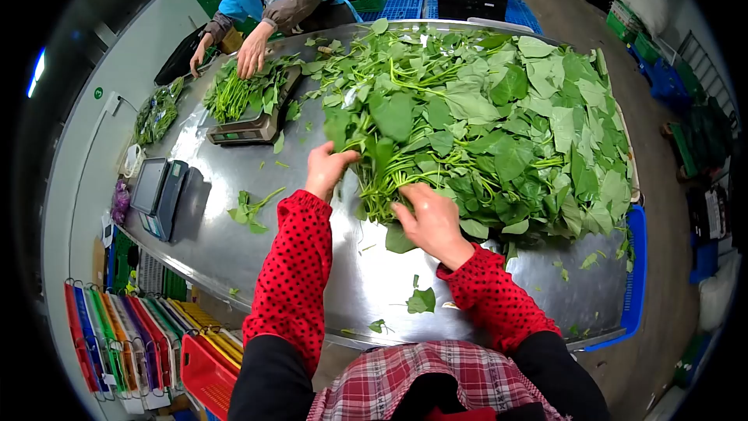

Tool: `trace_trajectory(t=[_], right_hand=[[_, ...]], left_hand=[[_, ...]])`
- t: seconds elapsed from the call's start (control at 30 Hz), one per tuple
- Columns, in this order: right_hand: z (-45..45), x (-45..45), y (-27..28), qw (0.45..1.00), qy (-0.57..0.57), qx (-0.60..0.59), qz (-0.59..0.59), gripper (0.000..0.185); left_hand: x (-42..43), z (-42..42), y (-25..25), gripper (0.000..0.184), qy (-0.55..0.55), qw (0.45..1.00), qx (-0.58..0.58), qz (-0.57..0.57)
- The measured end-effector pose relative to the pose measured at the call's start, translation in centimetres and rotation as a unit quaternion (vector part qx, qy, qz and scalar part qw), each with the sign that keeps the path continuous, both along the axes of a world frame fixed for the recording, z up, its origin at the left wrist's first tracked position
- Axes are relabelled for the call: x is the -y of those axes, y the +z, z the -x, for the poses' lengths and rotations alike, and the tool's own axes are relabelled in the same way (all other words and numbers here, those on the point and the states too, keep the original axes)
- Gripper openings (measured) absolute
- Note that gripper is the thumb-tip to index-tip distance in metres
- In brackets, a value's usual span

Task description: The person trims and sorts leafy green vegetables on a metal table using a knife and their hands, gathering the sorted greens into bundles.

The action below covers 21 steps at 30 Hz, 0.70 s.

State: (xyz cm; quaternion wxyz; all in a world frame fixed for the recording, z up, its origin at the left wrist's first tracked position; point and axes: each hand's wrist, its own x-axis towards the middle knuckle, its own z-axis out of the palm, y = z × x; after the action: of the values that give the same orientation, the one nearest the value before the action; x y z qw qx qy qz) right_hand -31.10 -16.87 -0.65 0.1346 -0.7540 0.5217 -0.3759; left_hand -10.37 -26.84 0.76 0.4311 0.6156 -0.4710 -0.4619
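On the near left, one red crate (204,378) stands beside a row of folded, many-coloured crates (128,339), too tightly packed to count. Above them, at the left end of one metal table (210,238), are one purple bundle (120,203) and one dark device with a screen (160,196); farther off lies one bagged bundle of greens (158,113). One loose sprig (253,209) lies to the right of the device.

On the far left, one co-worker in blue has two hands over the table: one hand (252,54) rests on a bunch of greens on one scale (243,132), the other (201,54) is at the table's far left edge.

In the middle, the wearer's two hands flank one gathered bunch of leafy stems (379,187), at the near left side of one large heap of greens (506,109). The left hand (327,170) has thumb and forefinger close together against the bunch's left side; I cannot tell whether they grip. The right hand (432,222) is curved over the stems on the right, thumb a little apart; its grip cannot be told either. One larger loose leaf (421,301) lies nearer.

The heap fills the right half; beyond its near right corner is one blue basket (635,284).
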Motion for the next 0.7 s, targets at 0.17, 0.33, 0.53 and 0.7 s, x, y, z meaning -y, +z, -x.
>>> trace_trajectory(t=[0.17, 0.33, 0.53, 0.7], right_hand=[[0.0, -0.1, 1.4, 0.996, 0.009, 0.083, -0.023, 0.025], [-0.3, 1.2, 0.9, 0.994, 0.008, 0.000, 0.108, 0.020], [-0.8, 0.8, -0.7, 0.993, -0.004, -0.083, 0.078, 0.023], [0.2, -0.4, -0.7, 0.996, 0.010, -0.058, 0.067, 0.022]], left_hand=[[0.4, -0.3, -2.7, 0.024, 0.025, 0.994, -0.093, -0.047], [1.0, -0.6, -1.1, 0.027, -0.021, 0.984, -0.167, -0.056], [-0.2, 3.6, 1.1, 0.074, -0.160, 0.938, 0.307, 0.023], [-0.4, 4.3, 0.7, 0.066, -0.112, 0.935, 0.333, 0.049]])
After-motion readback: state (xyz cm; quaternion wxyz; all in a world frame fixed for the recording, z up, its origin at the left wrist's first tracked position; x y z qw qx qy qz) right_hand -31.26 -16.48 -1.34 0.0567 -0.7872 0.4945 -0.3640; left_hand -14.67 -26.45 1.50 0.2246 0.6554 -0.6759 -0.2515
